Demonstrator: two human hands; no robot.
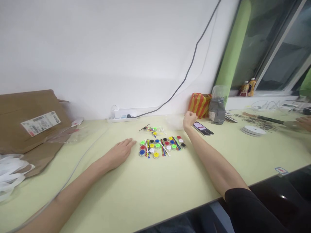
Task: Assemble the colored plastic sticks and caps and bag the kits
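My left hand (123,150) lies flat on the pale yellow table, fingers stretched out, just left of a group of small round pieces (156,155) with coloured tops. Between these pieces lie bundles of thin coloured sticks (166,149). Behind the group is a smaller loose heap of similar pieces and sticks (155,130). My right hand (190,119) is raised above the table behind the group, its fingers curled closed. What it holds, if anything, is hidden. A phone (204,129) with a lit screen lies beside that wrist, and a clear plastic bag (174,122) lies to its left.
A brown cardboard package (41,113) and white strips (13,171) fill the left side. A power strip (122,119) runs along the wall. Right are a striped bag (199,105), a grey pouch (217,111), white discs (253,130) and another person's hand (305,122).
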